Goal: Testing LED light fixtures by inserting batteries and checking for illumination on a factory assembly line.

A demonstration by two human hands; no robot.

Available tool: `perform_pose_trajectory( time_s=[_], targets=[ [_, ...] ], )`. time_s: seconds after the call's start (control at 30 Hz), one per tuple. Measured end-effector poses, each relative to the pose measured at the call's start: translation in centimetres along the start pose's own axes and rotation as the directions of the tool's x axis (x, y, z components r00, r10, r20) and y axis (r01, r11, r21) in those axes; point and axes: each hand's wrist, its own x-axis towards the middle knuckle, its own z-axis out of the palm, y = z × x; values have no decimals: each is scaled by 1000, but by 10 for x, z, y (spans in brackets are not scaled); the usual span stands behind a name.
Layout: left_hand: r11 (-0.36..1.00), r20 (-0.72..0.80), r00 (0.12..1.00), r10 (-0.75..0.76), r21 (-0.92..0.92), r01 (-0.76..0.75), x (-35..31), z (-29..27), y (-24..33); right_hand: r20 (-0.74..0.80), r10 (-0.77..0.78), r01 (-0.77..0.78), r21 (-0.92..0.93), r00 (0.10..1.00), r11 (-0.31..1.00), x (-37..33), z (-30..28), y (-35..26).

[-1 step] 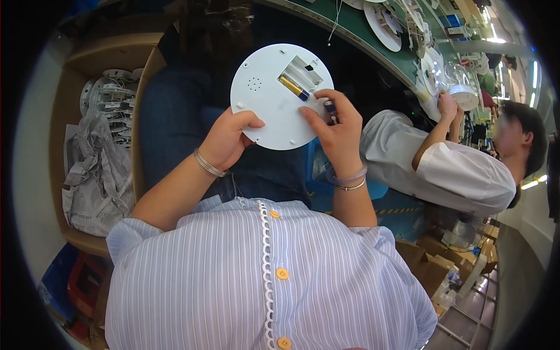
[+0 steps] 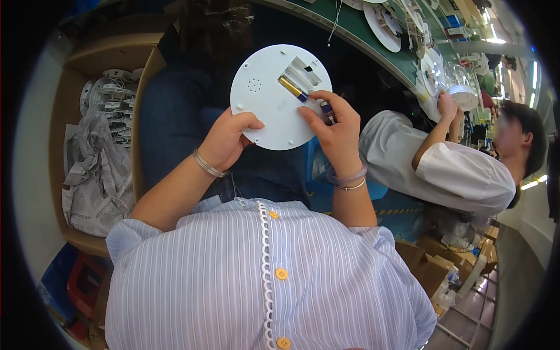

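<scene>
A round white device housing [image 2: 271,119] faces me, with small speaker holes and a battery compartment [image 2: 304,71]. My left hand [image 2: 226,139] is closed on the lower left rim, its thumb lying on the face. One gold and dark-blue battery [image 2: 293,88] lies slanted at the near side of the compartment. My right hand [image 2: 337,125] is at the housing's right edge, thumb and forefinger reaching over the face near that battery's end. A second battery [image 2: 328,111], dark with a silver end, is held within the right hand's curled fingers, partly hidden.
To the left a cardboard box [image 2: 140,111] holds several white round parts [image 2: 119,96] and crumpled paper [image 2: 96,175]. A green workbench [image 2: 344,29] with more white discs [image 2: 382,26] runs across the upper right. A co-worker in a white shirt [image 2: 431,166] sits at the right, handling a round white part [image 2: 464,97].
My right thumb and forefinger have shifted slightly left over the housing, and the held battery with them. The housing has tilted a little; my left hand keeps its hold.
</scene>
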Motion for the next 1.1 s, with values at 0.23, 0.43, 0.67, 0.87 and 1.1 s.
perform_pose_trajectory(
  time_s=[0.23, 0.43, 0.67, 0.87, 1.1],
  targets=[
    [994, -18, 1000, -12, 107, 14, -1, -3, -5, 55, -77, 83, -114, 995, 990, 0, -1, 0],
    [939, 3, 998, -70, 337, 65, 1, -8, -13, 41, -145, 146, -35, 989, 989, 10, 9, -8],
    [980, 8, 1000, 20, 197, -21, -5, -6, -8, 87, -201, 207, -75, 976, 975, 8, 10, -10],
    [992, 13, 996, -88, -88, 89, -1, -12, -4, -278, 17, 43, 212, 960, 976, -7, -7, 2],
    [984, -24, 992, -120, -132, 116, 8, -26, -20, -22, 51, -51, -8, 998, 999, -33, 26, 6]
  ],
)
